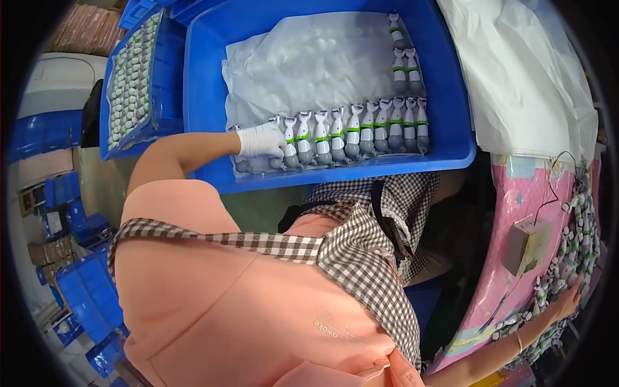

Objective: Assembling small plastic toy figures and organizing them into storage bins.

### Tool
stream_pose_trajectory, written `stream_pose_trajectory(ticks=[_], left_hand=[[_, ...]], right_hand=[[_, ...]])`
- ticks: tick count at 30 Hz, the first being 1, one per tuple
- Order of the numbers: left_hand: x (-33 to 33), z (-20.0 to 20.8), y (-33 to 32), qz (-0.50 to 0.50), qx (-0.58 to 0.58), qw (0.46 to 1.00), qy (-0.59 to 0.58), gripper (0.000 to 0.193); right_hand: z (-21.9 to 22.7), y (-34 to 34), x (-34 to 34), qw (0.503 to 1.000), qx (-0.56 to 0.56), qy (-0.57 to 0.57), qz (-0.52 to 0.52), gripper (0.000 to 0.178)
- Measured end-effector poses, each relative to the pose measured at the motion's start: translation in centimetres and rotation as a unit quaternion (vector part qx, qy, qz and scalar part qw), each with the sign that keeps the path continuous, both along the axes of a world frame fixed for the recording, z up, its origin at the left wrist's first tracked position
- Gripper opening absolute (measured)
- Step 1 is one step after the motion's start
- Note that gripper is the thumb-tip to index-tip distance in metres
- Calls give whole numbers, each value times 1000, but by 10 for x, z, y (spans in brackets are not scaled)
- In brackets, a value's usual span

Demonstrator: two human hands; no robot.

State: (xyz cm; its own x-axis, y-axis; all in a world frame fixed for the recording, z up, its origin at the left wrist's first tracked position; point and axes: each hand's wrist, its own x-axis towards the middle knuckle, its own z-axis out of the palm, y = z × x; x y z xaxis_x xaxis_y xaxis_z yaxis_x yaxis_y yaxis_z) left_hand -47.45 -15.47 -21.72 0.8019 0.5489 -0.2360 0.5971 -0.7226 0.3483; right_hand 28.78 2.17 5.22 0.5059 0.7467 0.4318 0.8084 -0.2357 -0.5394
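Observation:
My left hand, in a white glove, is at the left end of a row of small white-and-grey figures with green bands. Its fingers are closed over one figure, whose grey base shows below them. The row stands along the near side of a large blue bin. At the lower right, my bare right hand rests among a heap of the same figures, fingers stretched out and partly lost among the pieces.
White sheeting lines the bin, with several figures at its far right. Another blue bin, full of figures, stands to the left. A small box with a cable sits on the pink-covered table; white sheet drapes behind.

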Motion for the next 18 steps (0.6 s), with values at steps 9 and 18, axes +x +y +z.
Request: stream_pose_trajectory(ticks=[9, 18], left_hand=[[49, 60, 59, 73, 54, 993, -78, 19], [351, 195, 181, 176, -615, 516, -570, 42]], right_hand=[[-21, -67, -77, 981, 93, 93, 143, 26], [-95, -89, -249, 839, 131, 333, 411, 18]])
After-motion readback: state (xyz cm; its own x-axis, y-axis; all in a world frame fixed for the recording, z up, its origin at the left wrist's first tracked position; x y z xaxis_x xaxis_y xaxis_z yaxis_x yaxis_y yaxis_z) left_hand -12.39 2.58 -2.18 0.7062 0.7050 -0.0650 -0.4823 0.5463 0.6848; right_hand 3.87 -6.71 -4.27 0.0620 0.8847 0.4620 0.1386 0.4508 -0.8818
